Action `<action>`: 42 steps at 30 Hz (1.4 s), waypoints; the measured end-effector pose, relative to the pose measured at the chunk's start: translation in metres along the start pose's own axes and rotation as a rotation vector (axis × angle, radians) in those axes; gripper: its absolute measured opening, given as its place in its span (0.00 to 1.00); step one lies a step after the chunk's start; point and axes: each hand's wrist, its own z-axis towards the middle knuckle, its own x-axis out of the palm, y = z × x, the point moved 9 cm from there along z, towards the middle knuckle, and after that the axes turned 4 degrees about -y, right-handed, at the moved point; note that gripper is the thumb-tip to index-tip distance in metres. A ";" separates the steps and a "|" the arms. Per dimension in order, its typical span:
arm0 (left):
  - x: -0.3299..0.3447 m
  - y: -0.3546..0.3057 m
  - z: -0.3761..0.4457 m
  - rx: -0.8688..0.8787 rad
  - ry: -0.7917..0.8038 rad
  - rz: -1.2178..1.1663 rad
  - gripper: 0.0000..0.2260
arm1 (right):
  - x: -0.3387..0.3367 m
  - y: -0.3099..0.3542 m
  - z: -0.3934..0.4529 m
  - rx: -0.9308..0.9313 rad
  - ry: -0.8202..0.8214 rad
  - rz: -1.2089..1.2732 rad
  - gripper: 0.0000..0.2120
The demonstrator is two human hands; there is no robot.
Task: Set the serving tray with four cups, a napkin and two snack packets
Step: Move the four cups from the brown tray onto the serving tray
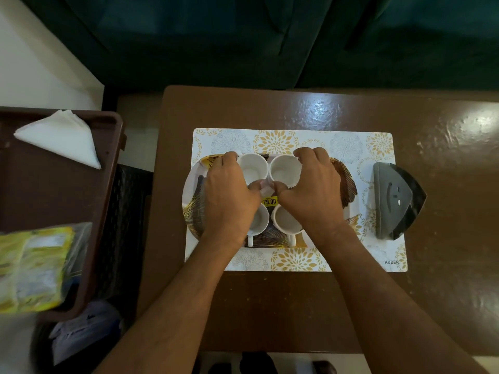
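Four white cups sit two by two on the oval serving tray point(192, 184), which has a feather-and-leaf print and a yellow price sticker point(270, 201) at centre. The tray lies on a floral placemat point(297, 139) on the brown table point(270, 300).

My left hand point(229, 193) wraps the far-left cup point(252, 168) and covers most of the near-left cup point(259, 220). My right hand point(310, 187) wraps the far-right cup point(283, 170) and overlaps the near-right cup point(285, 220). Thumbs nearly meet at the middle.

A dark napkin holder point(397, 201) stands at the placemat's right edge. To the left, a brown bin point(108, 184) holds the folded white napkin point(63, 137) and the yellow snack packets point(32, 268), well apart from the tray.
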 end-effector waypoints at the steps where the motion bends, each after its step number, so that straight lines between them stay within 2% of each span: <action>1: 0.000 0.001 0.001 0.000 0.007 0.001 0.30 | 0.000 0.000 0.000 -0.002 0.002 0.009 0.33; 13: 0.000 -0.002 -0.003 -0.012 0.011 -0.016 0.34 | -0.002 -0.003 -0.003 0.027 0.002 0.035 0.33; 21: 0.001 -0.002 -0.002 -0.005 -0.014 0.014 0.29 | -0.004 -0.001 -0.003 0.018 0.003 0.048 0.29; 42: -0.003 -0.002 -0.005 0.021 -0.008 -0.026 0.34 | -0.003 0.003 -0.012 0.019 -0.024 0.062 0.33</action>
